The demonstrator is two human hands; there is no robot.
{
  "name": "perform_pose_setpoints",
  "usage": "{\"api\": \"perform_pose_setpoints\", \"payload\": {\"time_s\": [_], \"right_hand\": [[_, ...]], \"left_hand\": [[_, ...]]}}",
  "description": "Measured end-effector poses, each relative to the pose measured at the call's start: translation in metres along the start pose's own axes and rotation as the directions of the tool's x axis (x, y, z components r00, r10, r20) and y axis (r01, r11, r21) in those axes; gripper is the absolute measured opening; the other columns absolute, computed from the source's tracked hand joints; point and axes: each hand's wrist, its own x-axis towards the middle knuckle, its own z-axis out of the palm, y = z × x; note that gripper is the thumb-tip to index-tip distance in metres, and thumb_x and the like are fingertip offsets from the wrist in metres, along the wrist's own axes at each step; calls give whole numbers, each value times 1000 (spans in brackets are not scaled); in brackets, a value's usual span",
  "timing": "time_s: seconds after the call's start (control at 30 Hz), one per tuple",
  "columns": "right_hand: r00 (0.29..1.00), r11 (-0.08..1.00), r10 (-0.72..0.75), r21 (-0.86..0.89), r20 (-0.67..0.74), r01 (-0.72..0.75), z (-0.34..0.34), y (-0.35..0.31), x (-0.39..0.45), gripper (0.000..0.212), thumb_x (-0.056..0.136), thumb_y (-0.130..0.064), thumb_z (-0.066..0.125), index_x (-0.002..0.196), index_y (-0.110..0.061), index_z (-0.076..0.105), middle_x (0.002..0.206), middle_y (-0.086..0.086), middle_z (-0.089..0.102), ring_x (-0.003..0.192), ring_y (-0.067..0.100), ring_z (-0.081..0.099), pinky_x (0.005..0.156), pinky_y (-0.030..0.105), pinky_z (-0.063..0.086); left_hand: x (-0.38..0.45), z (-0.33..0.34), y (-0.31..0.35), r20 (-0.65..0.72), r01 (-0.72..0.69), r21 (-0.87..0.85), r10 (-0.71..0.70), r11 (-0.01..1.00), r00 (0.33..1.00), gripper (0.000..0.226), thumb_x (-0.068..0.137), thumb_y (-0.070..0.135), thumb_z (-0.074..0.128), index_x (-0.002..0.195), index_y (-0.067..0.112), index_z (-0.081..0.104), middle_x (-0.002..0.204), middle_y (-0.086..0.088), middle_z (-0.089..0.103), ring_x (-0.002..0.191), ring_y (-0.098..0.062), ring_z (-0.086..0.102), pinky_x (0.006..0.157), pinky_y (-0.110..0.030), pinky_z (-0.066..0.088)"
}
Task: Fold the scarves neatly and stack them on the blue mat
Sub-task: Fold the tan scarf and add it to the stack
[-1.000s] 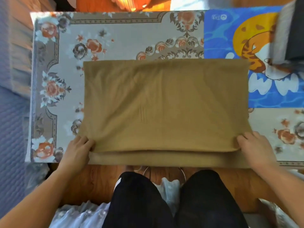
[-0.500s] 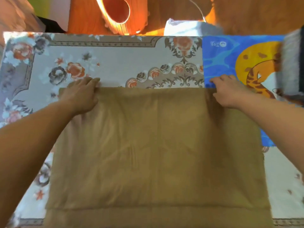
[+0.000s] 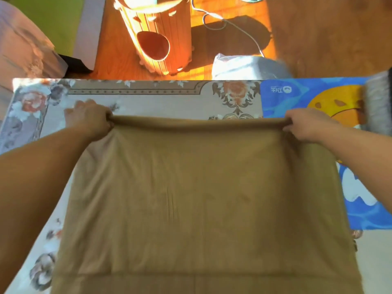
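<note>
1. Broadly, in the head view a tan scarf (image 3: 201, 198) lies spread over the counter (image 3: 148, 98), which wears a floral cloth; the scarf is plain mustard-brown, smooth with faint creases, and a layered fold shows along its near edge.
2. Its right side overlaps the blue mat (image 3: 314, 92), a cartoon-printed mat on the counter's right end, where a grey folded scarf (image 3: 377, 107) sits at the frame edge.
3. The left hand (image 3: 89, 122) and right hand (image 3: 307, 126) are well apart, each with fingers curled round a far corner of the tan scarf, so the far edge is bunched into a taut roll between them.
4. Half a second ago both hands lay flat on that far edge, which rested flat on the counter; now the edge is gathered and lifted.
5. Beyond the counter a wooden barrel stool (image 3: 157, 35) and a white cable (image 3: 233, 24) stand on the floor.
</note>
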Motion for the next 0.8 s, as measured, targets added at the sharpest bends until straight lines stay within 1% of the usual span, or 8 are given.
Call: {"api": "perform_pose_setpoints", "payload": {"time_s": [0.17, 0.23, 0.33, 0.5, 0.57, 0.63, 0.73, 0.8], "right_hand": [[807, 991, 127, 33, -576, -132, -26, -13, 31, 41, 89, -17, 65, 124, -2, 50, 125, 28, 52, 114, 47, 48, 97, 52, 41], [816, 990, 141, 64, -561, -127, -15, -29, 21, 57, 85, -12, 59, 138, -5, 38, 140, 26, 41, 120, 47, 44, 103, 55, 38], [910, 989, 68, 148, -410, -7, 20, -61, -30, 66, 84, -12, 57, 147, -10, 35, 151, 22, 32, 131, 45, 38, 111, 52, 33], [948, 896, 84, 440, -307, 64, 81, -92, -159, 27, 87, -10, 60, 114, -13, 59, 116, 12, 53, 106, 32, 50, 84, 35, 39], [929, 655, 356, 736, -104, -169, 109, -95, -199, 15, 90, -10, 58, 100, -22, 56, 104, 5, 57, 97, 27, 56, 80, 31, 38], [792, 182, 576, 912, 204, -367, 126, -95, -224, 12, 93, -12, 56, 97, -23, 55, 100, 8, 63, 87, 24, 64, 84, 40, 52], [532, -551, 532, 746, 659, -374, 131, -80, -237, 12, 101, -6, 49, 113, -8, 48, 97, 16, 59, 82, 20, 62, 79, 34, 59], [473, -751, 399, 576, 786, -323, 126, -66, -237, 16, 104, -17, 47, 116, -7, 47, 91, 10, 57, 83, 18, 61, 68, 29, 59]], "left_hand": [[25, -19, 35, -277, 195, -321, -288, 927, 917, 54, 87, 22, 55, 140, 15, 44, 153, -26, 30, 138, -50, 31, 109, -61, 29], [0, -14, 60, -213, 194, -397, -296, 897, 931, 67, 92, 23, 53, 154, 20, 26, 161, -24, 19, 144, -48, 24, 112, -60, 24], [-72, 18, 91, -139, -56, -429, -4, 902, 990, 67, 97, 33, 50, 158, 28, 23, 165, -20, 13, 146, -45, 23, 116, -59, 24], [-223, 65, 106, -57, -326, -419, 334, 848, 941, 56, 101, 38, 55, 153, 31, 38, 161, -12, 21, 147, -37, 22, 121, -54, 23], [-266, 65, 103, -15, -104, -620, 120, 778, 993, 49, 99, 30, 59, 146, 25, 47, 150, -7, 34, 139, -31, 35, 116, -50, 33], [-289, 60, 98, 162, 266, -812, -238, 520, 958, 38, 100, 25, 59, 137, 23, 53, 129, -2, 49, 116, -21, 52, 100, -39, 47], [-287, 59, 79, 601, 589, -778, -534, -218, 595, 24, 103, 15, 50, 125, 11, 56, 111, -6, 60, 89, -15, 62, 81, -30, 54], [-275, 63, 58, 831, 559, -554, -369, -617, 417, 33, 107, 15, 42, 136, 4, 49, 128, -15, 57, 106, -24, 64, 95, -33, 54]]}}
